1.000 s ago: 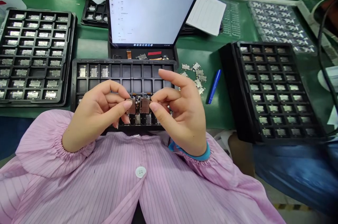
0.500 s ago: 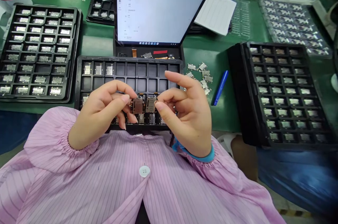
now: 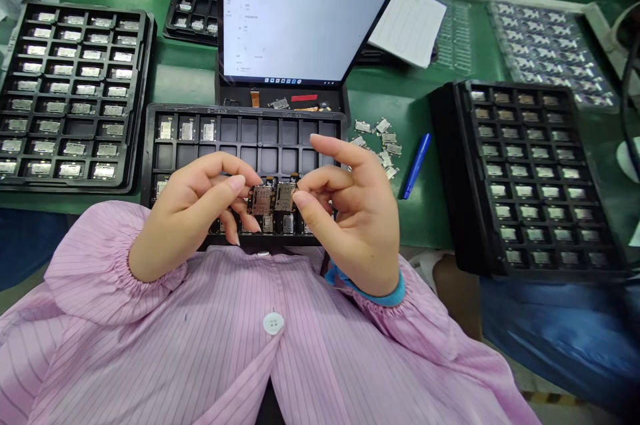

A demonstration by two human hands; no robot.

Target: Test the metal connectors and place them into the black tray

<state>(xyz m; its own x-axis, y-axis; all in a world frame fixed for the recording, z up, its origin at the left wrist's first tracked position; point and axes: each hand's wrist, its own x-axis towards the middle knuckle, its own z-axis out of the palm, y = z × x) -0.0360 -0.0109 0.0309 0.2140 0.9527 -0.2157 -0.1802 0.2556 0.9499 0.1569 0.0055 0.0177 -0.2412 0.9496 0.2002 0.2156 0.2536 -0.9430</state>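
Note:
Two small circuit boards with metal card-slot shields are held up side by side above the black compartment tray (image 3: 150, 168). My left hand (image 3: 193, 215) pinches the left circuit board (image 3: 261, 200) by its outer edge between thumb and index finger. The right circuit board (image 3: 285, 197) is pinched at its outer edge by the thumb and fingers of my right hand (image 3: 353, 215), whose index finger is raised. Both metal faces are turned up toward me. Under them, similar boards lie in the tray's near row, partly hidden by my hands; three more sit in its far-left cells.
Behind the tray stands a laptop (image 3: 300, 25). Loose boards (image 3: 385, 141) and a blue marker (image 3: 417, 166) lie to its right. Filled black trays stand at the left (image 3: 70, 88) and, stacked, at the right (image 3: 450, 165). Paper sheets (image 3: 407, 25) lie behind.
Both circuit boards have tilted slightly, so the light on their metal faces differs. My hands keep nearly the same place and grip; the view has shifted a little.

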